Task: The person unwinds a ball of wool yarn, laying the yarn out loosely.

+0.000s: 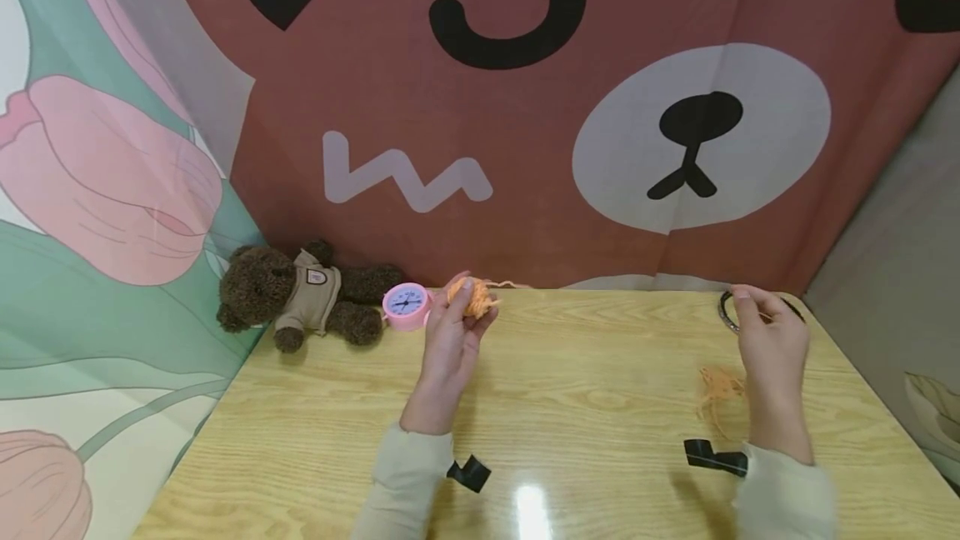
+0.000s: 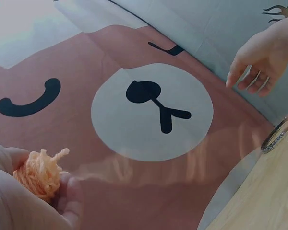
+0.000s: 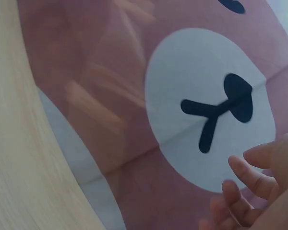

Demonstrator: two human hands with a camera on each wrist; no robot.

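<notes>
My left hand (image 1: 453, 336) holds a small ball of orange yarn (image 1: 474, 298) between thumb and fingers, raised over the back of the table. A loose strand trails from the ball to the right. In the left wrist view the ball (image 2: 38, 176) sits against the curved fingers, a short end sticking up. Far to the right, my right hand (image 1: 776, 352) is raised with bent, relaxed fingers. The right wrist view shows nothing in that hand (image 3: 252, 191). Behind it in the head view is a dark, sparkly ring-shaped band (image 1: 725, 312), partly hidden by the hand.
Loose orange yarn (image 1: 720, 384) lies on the wooden table (image 1: 585, 415), left of my right wrist. A pink alarm clock (image 1: 407, 307) and a brown teddy bear (image 1: 311, 294) are at the back left. Black straps (image 1: 470, 473) hang by both sleeves. A printed cloth (image 1: 525, 115) stands behind.
</notes>
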